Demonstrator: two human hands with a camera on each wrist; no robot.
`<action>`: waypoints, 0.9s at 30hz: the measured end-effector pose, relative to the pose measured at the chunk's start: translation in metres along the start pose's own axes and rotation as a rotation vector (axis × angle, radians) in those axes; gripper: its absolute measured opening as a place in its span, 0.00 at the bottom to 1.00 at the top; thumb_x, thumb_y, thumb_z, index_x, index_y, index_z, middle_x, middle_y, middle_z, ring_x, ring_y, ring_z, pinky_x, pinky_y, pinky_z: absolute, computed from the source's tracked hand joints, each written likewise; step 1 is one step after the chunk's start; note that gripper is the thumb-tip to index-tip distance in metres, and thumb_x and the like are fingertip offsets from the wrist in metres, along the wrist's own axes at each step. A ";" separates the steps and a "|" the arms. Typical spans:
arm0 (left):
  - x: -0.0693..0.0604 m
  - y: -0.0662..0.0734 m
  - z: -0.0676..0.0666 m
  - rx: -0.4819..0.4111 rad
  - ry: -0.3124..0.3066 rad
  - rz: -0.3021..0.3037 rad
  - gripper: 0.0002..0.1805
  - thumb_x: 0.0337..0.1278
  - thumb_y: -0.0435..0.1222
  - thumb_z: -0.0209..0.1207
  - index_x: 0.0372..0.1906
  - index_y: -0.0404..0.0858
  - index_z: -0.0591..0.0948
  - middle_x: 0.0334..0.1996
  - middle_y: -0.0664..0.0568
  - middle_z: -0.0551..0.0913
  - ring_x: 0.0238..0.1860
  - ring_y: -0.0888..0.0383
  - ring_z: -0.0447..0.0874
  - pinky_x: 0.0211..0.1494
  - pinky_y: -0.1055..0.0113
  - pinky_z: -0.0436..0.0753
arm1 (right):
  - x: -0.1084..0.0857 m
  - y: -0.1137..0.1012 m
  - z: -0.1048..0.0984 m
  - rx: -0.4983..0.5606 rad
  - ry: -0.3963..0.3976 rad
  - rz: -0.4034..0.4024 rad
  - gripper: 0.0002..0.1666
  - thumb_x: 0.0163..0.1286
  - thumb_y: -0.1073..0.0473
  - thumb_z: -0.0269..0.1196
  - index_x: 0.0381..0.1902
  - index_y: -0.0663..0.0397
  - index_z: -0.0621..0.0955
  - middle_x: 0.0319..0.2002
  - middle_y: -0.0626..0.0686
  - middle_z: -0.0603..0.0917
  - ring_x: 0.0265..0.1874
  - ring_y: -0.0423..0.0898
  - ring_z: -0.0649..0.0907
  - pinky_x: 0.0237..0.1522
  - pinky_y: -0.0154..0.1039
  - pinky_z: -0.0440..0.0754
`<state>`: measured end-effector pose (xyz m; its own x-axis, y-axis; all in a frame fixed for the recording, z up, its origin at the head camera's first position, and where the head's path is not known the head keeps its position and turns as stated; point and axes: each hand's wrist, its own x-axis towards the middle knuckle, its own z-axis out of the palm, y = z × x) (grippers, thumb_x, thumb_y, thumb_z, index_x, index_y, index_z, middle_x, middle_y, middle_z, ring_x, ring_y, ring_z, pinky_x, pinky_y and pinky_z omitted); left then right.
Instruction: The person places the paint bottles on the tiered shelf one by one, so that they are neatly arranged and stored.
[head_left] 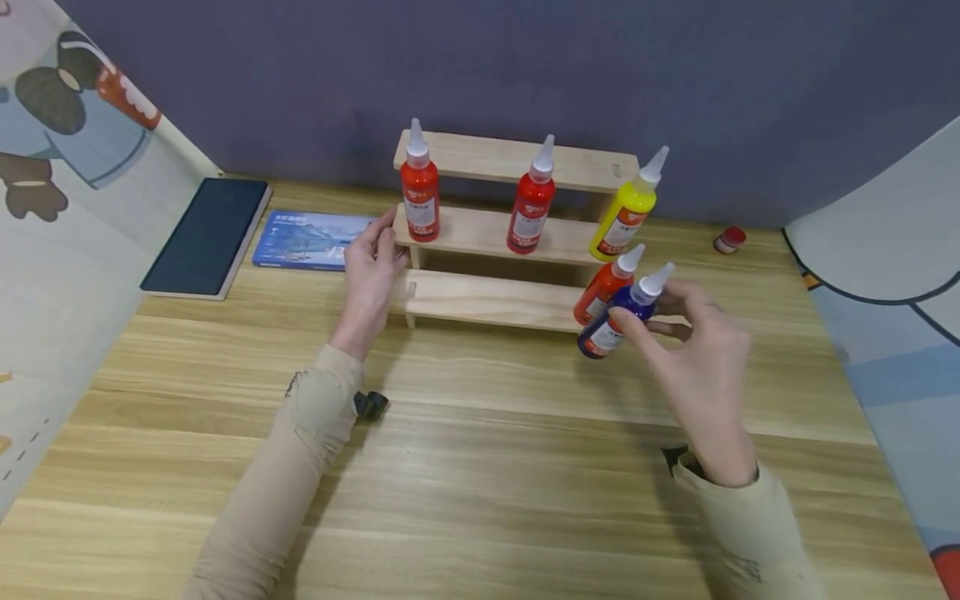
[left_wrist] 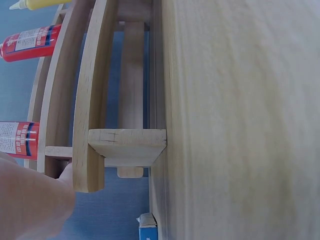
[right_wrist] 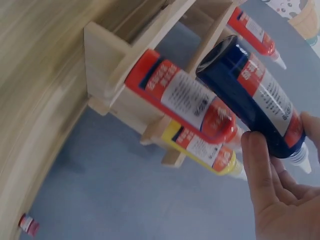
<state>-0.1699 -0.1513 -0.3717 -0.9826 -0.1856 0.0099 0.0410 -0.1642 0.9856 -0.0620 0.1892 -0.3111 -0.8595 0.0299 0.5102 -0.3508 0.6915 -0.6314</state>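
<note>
A three-tier wooden display rack (head_left: 487, 298) stands against the back wall. My left hand (head_left: 373, 271) grips the left end of its middle tier; some fingers are hidden behind the wood in the left wrist view. With thumb and fingers, my right hand (head_left: 701, 358) pinches a dark blue paint bottle (right_wrist: 250, 95) near its shoulder, tilted, in front of the bottom tier's right end. Close behind it, a red paint bottle (right_wrist: 182, 97) stands on that tier. The middle tier bears a red bottle (head_left: 422, 200) left, another red bottle (head_left: 531, 215) centrally, and a yellow bottle (head_left: 624, 221) right.
Left of the rack lie a flat blue box (head_left: 307, 240) and a dark-covered notebook (head_left: 206, 237). A small red-lidded jar (head_left: 729, 240) stands at the back right. The grey-blue wall (head_left: 480, 67) closes off the back of the wooden table (head_left: 465, 483).
</note>
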 end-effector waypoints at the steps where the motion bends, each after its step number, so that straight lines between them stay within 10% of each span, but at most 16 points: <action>1: 0.000 0.000 0.000 0.000 0.000 -0.001 0.25 0.89 0.32 0.42 0.81 0.32 0.65 0.79 0.36 0.66 0.76 0.45 0.72 0.73 0.65 0.80 | 0.001 -0.001 0.002 0.005 -0.001 0.000 0.26 0.61 0.68 0.82 0.52 0.73 0.83 0.45 0.63 0.90 0.40 0.29 0.82 0.42 0.12 0.80; 9: 0.001 0.000 0.000 -0.005 0.001 -0.002 0.25 0.89 0.31 0.41 0.81 0.31 0.64 0.80 0.35 0.65 0.76 0.44 0.71 0.73 0.65 0.80 | 0.008 -0.003 0.023 0.019 -0.043 -0.073 0.27 0.62 0.65 0.82 0.53 0.73 0.83 0.45 0.65 0.90 0.40 0.57 0.90 0.41 0.11 0.80; 17: 0.001 0.000 0.001 -0.008 0.000 0.011 0.25 0.89 0.31 0.41 0.81 0.31 0.65 0.79 0.35 0.67 0.75 0.44 0.72 0.73 0.64 0.80 | 0.013 -0.008 0.047 0.033 -0.072 -0.098 0.29 0.62 0.59 0.83 0.54 0.70 0.83 0.42 0.62 0.91 0.34 0.53 0.89 0.36 0.15 0.81; 27: 0.000 0.000 0.000 0.016 0.002 0.020 0.25 0.89 0.31 0.42 0.81 0.31 0.66 0.79 0.36 0.67 0.75 0.45 0.73 0.72 0.64 0.81 | 0.021 -0.015 0.078 0.026 -0.060 -0.147 0.29 0.62 0.56 0.83 0.53 0.67 0.83 0.44 0.59 0.91 0.36 0.50 0.90 0.33 0.43 0.94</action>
<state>-0.1696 -0.1509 -0.3712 -0.9812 -0.1907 0.0293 0.0577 -0.1452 0.9877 -0.1038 0.1233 -0.3359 -0.8188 -0.1140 0.5626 -0.4830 0.6664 -0.5680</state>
